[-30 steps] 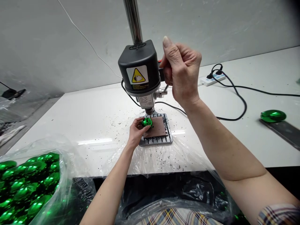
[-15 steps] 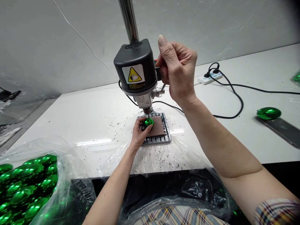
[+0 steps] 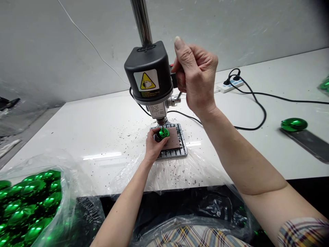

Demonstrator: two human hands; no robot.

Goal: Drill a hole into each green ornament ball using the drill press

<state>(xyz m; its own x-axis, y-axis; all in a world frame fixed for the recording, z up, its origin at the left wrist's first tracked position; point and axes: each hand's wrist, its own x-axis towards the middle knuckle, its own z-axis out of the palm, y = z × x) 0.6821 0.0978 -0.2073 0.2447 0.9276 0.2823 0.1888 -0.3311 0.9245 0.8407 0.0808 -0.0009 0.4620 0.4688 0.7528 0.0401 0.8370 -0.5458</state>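
A small bench drill press (image 3: 149, 73) with a black motor housing stands before me on its slotted metal base (image 3: 184, 151). My right hand (image 3: 196, 75) is closed round the feed lever (image 3: 180, 96) at its right side; the fingers hide most of the lever. Below the chuck, my left hand (image 3: 155, 144) pinches a shiny green round piece (image 3: 163, 133) on a brown board (image 3: 174, 139). The drill bit (image 3: 162, 127) comes down at the green piece; whether it has entered the surface I cannot tell.
At lower left a clear plastic bag (image 3: 68, 192) holds several shiny green pieces (image 3: 31, 202). Another green piece (image 3: 294, 124) rests on a dark phone-like slab (image 3: 305, 144) at right. A power strip (image 3: 230, 85) with black cables lies behind. Dark shavings litter the white table (image 3: 77, 137).
My left hand and the green piece have shifted slightly to the right under the bit, and the piece looks turned a little. My right hand has risen very slightly, still on the lever.
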